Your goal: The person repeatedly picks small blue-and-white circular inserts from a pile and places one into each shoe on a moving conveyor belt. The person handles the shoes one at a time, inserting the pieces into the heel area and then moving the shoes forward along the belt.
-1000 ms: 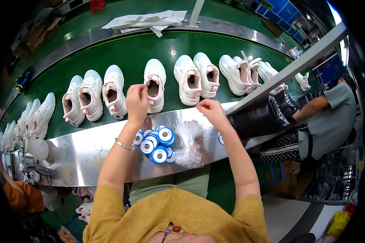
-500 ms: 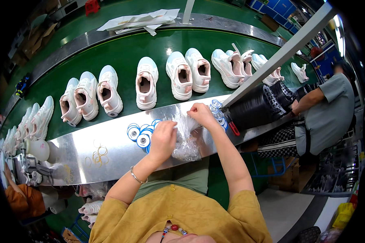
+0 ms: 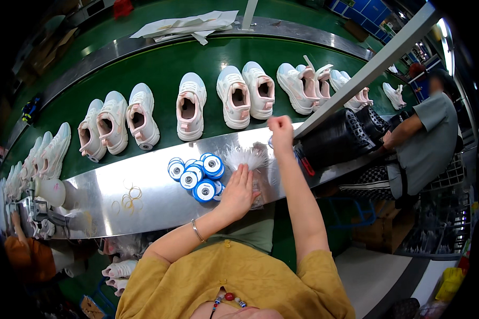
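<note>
Along the far left edge, a row of white low-top sneakers (image 3: 110, 125) is lying on the green conveyor belt (image 3: 159, 64), openings facing up, toes pointing away from the person. Nearer, the polished sheet-metal tabletop (image 3: 90, 204) is running left to right as a curved strip; a few thin tan rubber bands (image 3: 130, 198) are resting loose on its bare part.

Moving right, a cluster of small round spools with blue rims and white faces (image 3: 197, 173) is sitting on the tabletop, packed together and touching one another. The left hand (image 3: 238, 192) is lying just to the right of this cluster, palm down, fingers spread and flat, not clenched. It is pressing on a crinkled clear plastic bag holding a bundle of thin white strands (image 3: 247, 158). The bundle is fanning out just beyond the fingertips, its long axis running roughly away from the person, toward the belt.

The right hand (image 3: 280, 127) is raised further on, above the far edge of the tabletop, closed into a fist. Whether it is pinching a strand cannot be determined. The left hand is therefore the nearer of the two to the bag.

To the right, a black ribbed plastic basket (image 3: 338, 141) is sitting beside a slanted grey metal bar (image 3: 367, 69). Beyond it, another person in a grey shirt (image 3: 431, 138) is standing at the line.
</note>
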Tool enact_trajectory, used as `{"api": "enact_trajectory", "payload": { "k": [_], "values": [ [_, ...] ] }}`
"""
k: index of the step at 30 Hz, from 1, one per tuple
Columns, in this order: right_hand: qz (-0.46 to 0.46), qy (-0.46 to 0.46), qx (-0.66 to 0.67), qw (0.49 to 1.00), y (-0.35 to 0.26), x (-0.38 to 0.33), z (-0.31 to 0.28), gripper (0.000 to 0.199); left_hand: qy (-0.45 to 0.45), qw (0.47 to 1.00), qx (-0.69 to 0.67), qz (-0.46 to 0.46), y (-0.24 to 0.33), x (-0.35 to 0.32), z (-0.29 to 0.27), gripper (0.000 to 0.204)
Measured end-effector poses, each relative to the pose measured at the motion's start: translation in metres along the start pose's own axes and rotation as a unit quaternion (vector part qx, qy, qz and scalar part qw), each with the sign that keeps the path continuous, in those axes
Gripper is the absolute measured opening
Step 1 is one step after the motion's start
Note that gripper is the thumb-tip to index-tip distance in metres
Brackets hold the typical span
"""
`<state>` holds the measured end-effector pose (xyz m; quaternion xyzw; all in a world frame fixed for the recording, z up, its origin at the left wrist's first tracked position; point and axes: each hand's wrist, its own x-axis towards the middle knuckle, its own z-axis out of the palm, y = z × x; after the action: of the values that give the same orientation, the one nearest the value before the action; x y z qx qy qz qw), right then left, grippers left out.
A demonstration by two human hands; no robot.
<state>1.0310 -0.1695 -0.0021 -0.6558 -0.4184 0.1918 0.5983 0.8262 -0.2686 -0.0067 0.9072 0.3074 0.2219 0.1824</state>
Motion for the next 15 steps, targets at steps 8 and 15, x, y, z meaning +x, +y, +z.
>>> {"api": "enact_trajectory", "payload": {
  "k": [8, 15],
  "values": [
    [0.028, -0.083, 0.174, 0.981, -0.09, -0.006, -0.015, 0.012, 0.085, 0.996, -0.033, 0.011, 0.01, 0.012, -0.04, 0.049],
    [0.145, -0.204, 0.142, 0.958, -0.074, -0.029, -0.016, 0.01, 0.1, 0.991, 0.047, -0.081, -0.073, 0.015, -0.063, 0.039]
  ]
}}
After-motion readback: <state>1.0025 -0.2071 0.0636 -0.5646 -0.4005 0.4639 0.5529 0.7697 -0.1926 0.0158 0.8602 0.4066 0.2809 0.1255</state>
